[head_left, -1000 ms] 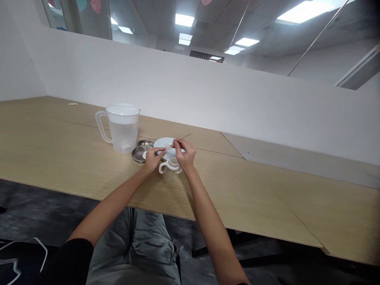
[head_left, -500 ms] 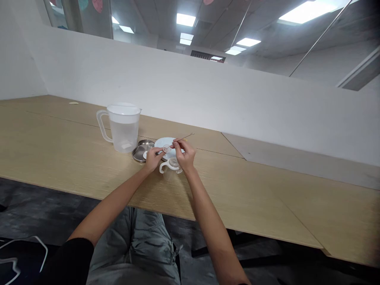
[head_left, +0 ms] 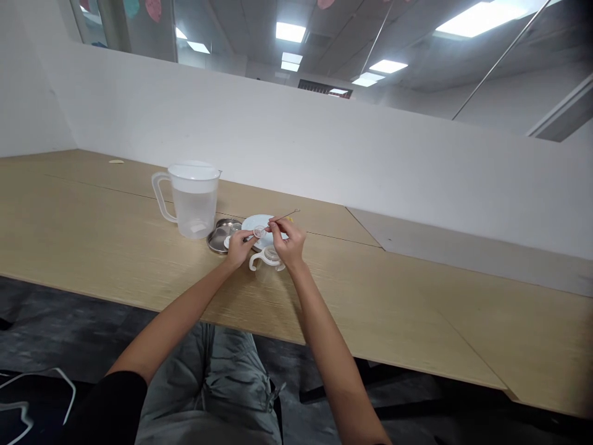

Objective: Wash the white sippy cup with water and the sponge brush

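Taking the white plate [head_left: 252, 221] as the landmark, the left hand [head_left: 239, 248] is at its left edge, thumb and fingers pinching a small clear piece [head_left: 259, 232] that sits above the plate. The right hand [head_left: 290, 243] is at the plate's right side, fingertips closed on a thin rod [head_left: 290, 212] whose looped end points up and away past the plate; the other end runs toward the clear piece, but whether they touch is too small to tell. The likeliest trouble is a slip: the piece is tiny and perhaps slick, so a sideways push from the rod could pop it from that narrow pinch onto the plate or beyond. Pressing too hard could also bend the slender rod or scratch the clear surface. On the near side of the plate, the two-handled cup [head_left: 267, 259] stands just below both hands, so a dropped wrist could knock it. Left of the plate, the metal tray [head_left: 217, 242] lies close under the left hand and could be nudged into the large pitcher [head_left: 194, 210] just beyond it.
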### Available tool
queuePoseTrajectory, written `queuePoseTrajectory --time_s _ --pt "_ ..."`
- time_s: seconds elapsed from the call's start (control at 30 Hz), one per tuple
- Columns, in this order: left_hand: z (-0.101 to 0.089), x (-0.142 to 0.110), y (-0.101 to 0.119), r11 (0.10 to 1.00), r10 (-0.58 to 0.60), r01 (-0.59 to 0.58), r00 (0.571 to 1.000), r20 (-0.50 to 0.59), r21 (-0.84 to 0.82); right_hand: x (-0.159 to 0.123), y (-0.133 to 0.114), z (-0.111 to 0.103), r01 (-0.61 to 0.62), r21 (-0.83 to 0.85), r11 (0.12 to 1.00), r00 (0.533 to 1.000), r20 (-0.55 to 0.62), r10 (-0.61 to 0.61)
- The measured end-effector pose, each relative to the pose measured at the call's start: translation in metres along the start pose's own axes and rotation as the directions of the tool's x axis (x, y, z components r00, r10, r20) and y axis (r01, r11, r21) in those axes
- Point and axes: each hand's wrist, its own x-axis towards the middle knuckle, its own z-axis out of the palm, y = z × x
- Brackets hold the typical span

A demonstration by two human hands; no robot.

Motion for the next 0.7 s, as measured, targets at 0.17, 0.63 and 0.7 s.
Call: queuePoseTrajectory --time_s 0.17,0.63,0.7 --pt "-0.0002 -0.0005 0.0016 1.0 0.002 -0.002 1.0 0.004 -0.015 -0.0003 0.0016 -0.0006 -0.034 -0.004 0.999 0.999 -0.007 0.034" --pt "0.0 -0.001 0.0038 0.999 -0.029 0.028 0.999 -0.018 -0.046 0.0012 0.0042 -0.0014 0.035 -0.078 0.996 0.996 0.085 -0.028" --pt "0.0001 -0.0009 0.0038 0.996 -0.051 0.05 0.998 -0.021 -0.071 0.0023 0.0039 -0.0029 0.036 -0.119 0.992 0.992 0.122 -0.022"
